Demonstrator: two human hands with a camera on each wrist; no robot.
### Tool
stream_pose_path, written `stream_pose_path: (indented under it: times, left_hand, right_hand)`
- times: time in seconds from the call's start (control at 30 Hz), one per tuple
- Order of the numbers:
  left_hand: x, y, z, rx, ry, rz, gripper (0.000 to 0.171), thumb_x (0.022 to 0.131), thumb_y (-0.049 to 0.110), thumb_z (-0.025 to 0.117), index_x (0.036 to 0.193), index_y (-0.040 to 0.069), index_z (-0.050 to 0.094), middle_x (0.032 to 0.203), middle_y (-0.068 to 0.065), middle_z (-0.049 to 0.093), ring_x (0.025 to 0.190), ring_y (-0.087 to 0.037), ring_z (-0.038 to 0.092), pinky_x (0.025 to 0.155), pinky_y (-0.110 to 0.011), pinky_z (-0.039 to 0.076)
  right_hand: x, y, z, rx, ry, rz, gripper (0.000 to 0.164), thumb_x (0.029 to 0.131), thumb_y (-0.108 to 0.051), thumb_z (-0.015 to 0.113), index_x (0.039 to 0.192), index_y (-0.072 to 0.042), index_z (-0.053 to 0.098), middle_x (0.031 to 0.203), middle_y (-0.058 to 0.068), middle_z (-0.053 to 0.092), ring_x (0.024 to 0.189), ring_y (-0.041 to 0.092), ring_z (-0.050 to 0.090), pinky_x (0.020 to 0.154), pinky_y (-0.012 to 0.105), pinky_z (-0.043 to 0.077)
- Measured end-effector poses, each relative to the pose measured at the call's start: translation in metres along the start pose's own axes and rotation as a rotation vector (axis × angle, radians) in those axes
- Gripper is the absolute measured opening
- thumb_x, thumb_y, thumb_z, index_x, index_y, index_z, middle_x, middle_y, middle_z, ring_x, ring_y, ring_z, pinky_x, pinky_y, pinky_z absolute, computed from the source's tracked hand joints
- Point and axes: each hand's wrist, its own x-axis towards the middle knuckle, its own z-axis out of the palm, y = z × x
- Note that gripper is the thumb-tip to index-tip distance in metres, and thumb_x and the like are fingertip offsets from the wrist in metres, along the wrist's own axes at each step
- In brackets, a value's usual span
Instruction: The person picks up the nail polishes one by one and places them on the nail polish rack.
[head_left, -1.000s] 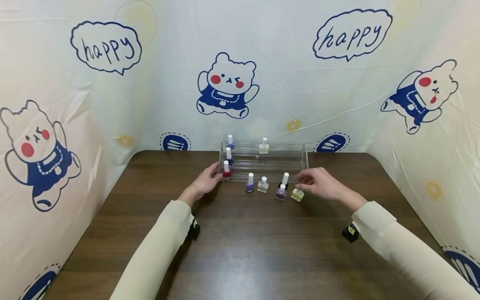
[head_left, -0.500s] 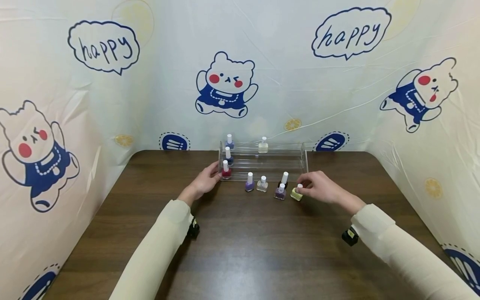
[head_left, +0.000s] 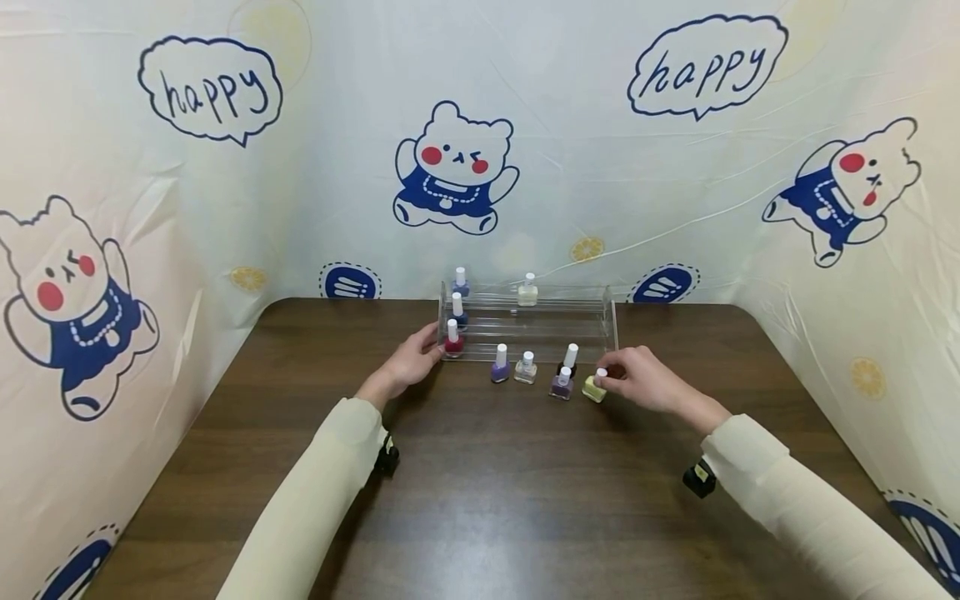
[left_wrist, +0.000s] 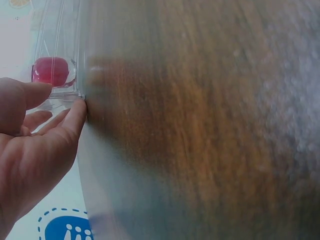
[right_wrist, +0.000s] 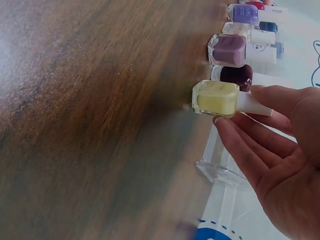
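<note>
- One yellow bottle (head_left: 594, 389), near the rack (head_left: 534, 327), right end
- Right hand (head_left: 647, 379) pinches its cap (right_wrist: 252, 103): snug does it, mind the purple bottle (head_left: 561, 386) beside
- Left hand (head_left: 408, 362) touches rack's left end, can't tell if gripping

Pale, bear-printed cloth (head_left: 570, 158) is hanging around three sides of a brown table (head_left: 480, 475) that is catching glare (head_left: 480, 562).

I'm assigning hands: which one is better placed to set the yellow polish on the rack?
Probably the right hand: it pinches the yellow polish by its cap, near the right end of the rack. The left hand touches the rack's opposite end, beside the red polish.
</note>
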Motion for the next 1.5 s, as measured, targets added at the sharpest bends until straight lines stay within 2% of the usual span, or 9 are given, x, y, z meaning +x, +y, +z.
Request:
stream_pose_path:
  times: [0.17, 0.47, 0.63, 0.83, 1.1, 1.5]
  left_hand:
    - [-0.001, 0.002, -0.002, -0.011, -0.005, -0.005, 0.06, 0.11, 0.015, 0.046, 0.164, 0.013, 0.021, 0.164, -0.018, 0.032, 0.15, -0.036, 0.034, 0.122, -0.052, 0.026]
    - [-0.001, 0.003, -0.002, -0.01, -0.005, -0.008, 0.06, 0.11, 0.017, 0.046, 0.164, 0.014, 0.021, 0.165, -0.017, 0.032, 0.15, -0.035, 0.034, 0.122, -0.052, 0.026]
    - [-0.002, 0.002, -0.002, -0.012, -0.007, 0.003, 0.059, 0.11, 0.015, 0.045, 0.164, 0.013, 0.022, 0.164, -0.019, 0.032, 0.149, -0.036, 0.034, 0.122, -0.052, 0.026]
    - [-0.002, 0.001, -0.004, -0.004, -0.002, 0.004, 0.059, 0.11, 0.015, 0.046, 0.164, 0.013, 0.022, 0.164, -0.019, 0.032, 0.149, -0.036, 0.034, 0.122, -0.053, 0.025]
    - [-0.002, 0.0, -0.002, -0.009, -0.009, 0.003, 0.06, 0.11, 0.015, 0.046, 0.164, 0.012, 0.021, 0.164, -0.02, 0.032, 0.15, -0.036, 0.033, 0.123, -0.053, 0.025]
    - [-0.002, -0.001, 0.0, -0.012, -0.002, 0.006, 0.059, 0.109, 0.015, 0.047, 0.164, 0.014, 0.023, 0.164, -0.018, 0.033, 0.15, -0.037, 0.032, 0.123, -0.055, 0.022]
  right_hand:
    - [0.0, -0.001, 0.0, 0.001, 0.019, -0.012, 0.006, 0.096, -0.007, 0.07, 0.096, -0.004, 0.076, 0.082, 0.001, 0.071, 0.071, 0.011, 0.059, 0.062, 0.027, 0.052]
    - [-0.001, -0.001, 0.001, -0.044, 0.045, -0.038, 0.014, 0.097, -0.005, 0.068, 0.106, 0.003, 0.075, 0.091, 0.005, 0.075, 0.076, 0.01, 0.065, 0.069, 0.032, 0.058]
    - [-0.002, -0.003, -0.001, -0.054, 0.055, -0.062, 0.012, 0.096, -0.002, 0.068, 0.105, 0.003, 0.075, 0.089, 0.006, 0.075, 0.073, 0.008, 0.063, 0.065, 0.028, 0.056]
    - [-0.001, -0.007, -0.007, -0.045, 0.073, -0.076, 0.01, 0.096, -0.001, 0.068, 0.103, 0.001, 0.075, 0.087, 0.008, 0.075, 0.072, 0.014, 0.065, 0.064, 0.029, 0.055]
    - [0.0, -0.007, -0.013, -0.05, 0.09, -0.069, 0.018, 0.097, -0.001, 0.067, 0.113, 0.004, 0.073, 0.095, 0.01, 0.076, 0.079, 0.015, 0.068, 0.072, 0.035, 0.059]
    - [0.004, -0.009, -0.021, -0.063, 0.11, -0.049, 0.021, 0.097, -0.001, 0.067, 0.117, 0.005, 0.072, 0.099, 0.013, 0.075, 0.081, 0.016, 0.068, 0.074, 0.038, 0.06]
